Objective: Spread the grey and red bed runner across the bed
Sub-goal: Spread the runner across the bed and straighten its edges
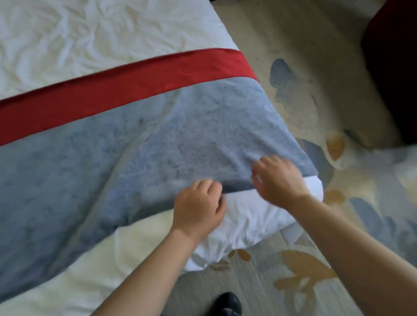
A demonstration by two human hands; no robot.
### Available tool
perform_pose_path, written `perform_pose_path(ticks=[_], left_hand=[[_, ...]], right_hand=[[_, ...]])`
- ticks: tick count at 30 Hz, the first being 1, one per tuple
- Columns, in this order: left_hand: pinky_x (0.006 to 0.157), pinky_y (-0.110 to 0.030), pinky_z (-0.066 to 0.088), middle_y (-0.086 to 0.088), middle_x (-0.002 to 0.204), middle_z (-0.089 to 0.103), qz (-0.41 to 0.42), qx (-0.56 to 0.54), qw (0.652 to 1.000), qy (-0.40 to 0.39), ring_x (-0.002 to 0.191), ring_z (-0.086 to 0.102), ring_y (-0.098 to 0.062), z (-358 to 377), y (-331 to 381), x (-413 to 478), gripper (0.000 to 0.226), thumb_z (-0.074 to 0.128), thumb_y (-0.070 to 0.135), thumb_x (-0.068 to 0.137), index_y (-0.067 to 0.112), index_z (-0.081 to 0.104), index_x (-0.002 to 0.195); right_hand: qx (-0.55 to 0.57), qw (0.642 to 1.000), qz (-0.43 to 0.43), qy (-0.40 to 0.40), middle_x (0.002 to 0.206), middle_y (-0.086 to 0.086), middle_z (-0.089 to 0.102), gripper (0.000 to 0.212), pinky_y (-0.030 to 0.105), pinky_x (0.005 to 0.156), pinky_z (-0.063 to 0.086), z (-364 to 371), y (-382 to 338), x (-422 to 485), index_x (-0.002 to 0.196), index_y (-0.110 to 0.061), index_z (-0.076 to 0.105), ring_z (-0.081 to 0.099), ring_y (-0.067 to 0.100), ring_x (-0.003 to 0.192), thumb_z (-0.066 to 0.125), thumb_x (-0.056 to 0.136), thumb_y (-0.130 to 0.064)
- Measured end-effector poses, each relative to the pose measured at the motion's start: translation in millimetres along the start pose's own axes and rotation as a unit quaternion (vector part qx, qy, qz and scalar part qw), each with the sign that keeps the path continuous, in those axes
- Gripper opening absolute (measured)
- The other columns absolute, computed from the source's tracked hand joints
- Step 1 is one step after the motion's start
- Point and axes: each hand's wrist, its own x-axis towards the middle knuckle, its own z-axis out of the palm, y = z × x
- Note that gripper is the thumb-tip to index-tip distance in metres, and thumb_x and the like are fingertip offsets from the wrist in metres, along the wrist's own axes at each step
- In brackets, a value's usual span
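1. Right now your bed runner [134, 147] lies across the bed [75, 39], its grey part nearest you and its red band [117, 87] along the far side, next to the rumpled white sheet.
2. Several long creases run through the grey cloth, fanning out from the corner where you are working.
3. Your left hand [199, 208] is curled shut on the runner's near edge, fingers tucked over the grey hem.
4. Your right hand [280, 180] sits just beside it on the same edge near the bed's corner; it is blurred, so you cannot tell whether it is gripping or only pressing.
5. Below both hands the white bedding [249, 218] bulges out at the corner of the mattress.
6. Your dark shoe [227, 304] stands on the patterned carpet [305, 273], and a dark red piece of furniture [400, 58] sits off to the right.
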Motion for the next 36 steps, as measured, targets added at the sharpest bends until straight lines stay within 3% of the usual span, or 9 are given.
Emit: perform_pose_path(ticks=[3, 9, 13, 17, 20, 23, 28, 31, 36], left_hand=[[0.045, -0.031, 0.044, -0.001, 0.072, 0.06, -0.031, 0.015, 0.999, -0.037, 0.063, 0.058, -0.023, 21, 3, -31, 0.005, 0.061, 0.018, 0.078, 0.013, 0.064, 0.077], [0.062, -0.037, 0.05, -0.006, 0.087, 0.063, -0.098, 0.084, 0.991, 0.016, 0.077, 0.06, -0.027, 23, -9, -22, 0.011, 0.063, 0.012, 0.082, 0.01, 0.065, 0.093], [0.063, -0.038, 0.05, -0.007, 0.082, 0.064, -0.123, 0.147, 0.981, -0.017, 0.076, 0.061, -0.028, 21, -12, -11, 0.008, 0.066, 0.008, 0.078, 0.011, 0.066, 0.085], [0.05, -0.029, 0.046, -0.005, 0.058, 0.06, -0.089, 0.196, 0.976, -0.046, 0.054, 0.06, -0.026, 17, -9, -7, 0.02, 0.077, 0.001, 0.052, 0.013, 0.063, 0.06], [0.046, -0.027, 0.045, -0.005, 0.051, 0.058, -0.064, 0.195, 0.977, -0.052, 0.048, 0.059, -0.024, 15, -6, -12, 0.024, 0.079, -0.001, 0.043, 0.012, 0.062, 0.054], [0.049, -0.028, 0.048, -0.006, 0.055, 0.062, -0.042, 0.152, 0.986, -0.053, 0.051, 0.06, -0.025, 18, -1, -23, 0.022, 0.081, -0.002, 0.049, 0.009, 0.065, 0.059], [0.055, -0.031, 0.049, -0.003, 0.066, 0.061, -0.03, 0.131, 0.99, -0.036, 0.06, 0.058, -0.021, 24, 7, -43, 0.015, 0.075, 0.001, 0.068, 0.01, 0.064, 0.071], [0.056, -0.033, 0.048, -0.004, 0.073, 0.06, -0.066, 0.143, 0.987, -0.024, 0.065, 0.056, -0.023, 20, 0, -49, 0.01, 0.068, 0.001, 0.074, 0.01, 0.063, 0.078], [0.049, -0.03, 0.04, -0.005, 0.062, 0.057, -0.067, 0.188, 0.98, -0.028, 0.055, 0.053, -0.025, 9, -7, -47, 0.019, 0.069, -0.006, 0.06, 0.009, 0.061, 0.069]], right_hand=[[-0.01, 0.991, -0.124, -0.049, 0.088, 0.002, 0.063, 0.012, 0.034, 0.066, 0.046, 26, -9, -20, 0.09, -0.015, 0.061, 0.059, 0.025, 0.084, 0.054, 0.088, -0.024], [-0.003, 0.991, -0.122, 0.057, 0.083, 0.007, 0.061, 0.008, 0.038, 0.059, 0.05, 46, -17, -7, 0.089, -0.01, 0.062, 0.058, 0.028, 0.073, 0.061, 0.081, -0.009], [-0.066, 0.984, -0.155, 0.061, 0.061, 0.005, 0.057, 0.017, 0.028, 0.041, 0.039, 42, -17, -1, 0.065, -0.01, 0.06, 0.053, 0.024, 0.052, 0.071, 0.061, 0.003], [-0.144, 0.971, -0.176, 0.066, 0.049, 0.0, 0.052, 0.034, 0.019, 0.037, 0.027, 40, -18, 1, 0.051, -0.014, 0.057, 0.048, 0.017, 0.04, 0.078, 0.035, 0.005], [-0.112, 0.968, -0.204, 0.094, 0.047, 0.001, 0.05, 0.033, 0.019, 0.037, 0.027, 42, -11, -6, 0.049, -0.013, 0.054, 0.047, 0.018, 0.039, 0.077, 0.033, 0.006], [-0.078, 0.96, -0.235, 0.132, 0.051, 0.002, 0.052, 0.029, 0.021, 0.038, 0.033, 47, 2, -18, 0.053, -0.011, 0.056, 0.048, 0.019, 0.042, 0.073, 0.042, 0.01], [-0.087, 0.964, -0.213, 0.132, 0.065, 0.003, 0.059, 0.026, 0.027, 0.044, 0.045, 54, 17, -27, 0.068, -0.011, 0.063, 0.055, 0.022, 0.055, 0.072, 0.057, 0.01], [-0.089, 0.977, -0.147, 0.129, 0.067, 0.007, 0.06, 0.024, 0.029, 0.045, 0.045, 52, 29, -29, 0.07, -0.009, 0.063, 0.059, 0.027, 0.057, 0.074, 0.058, 0.01], [-0.122, 0.983, -0.082, 0.11, 0.057, 0.013, 0.056, 0.032, 0.03, 0.041, 0.046, 43, 65, -34, 0.063, -0.001, 0.059, 0.057, 0.029, 0.047, 0.075, 0.047, 0.022]])
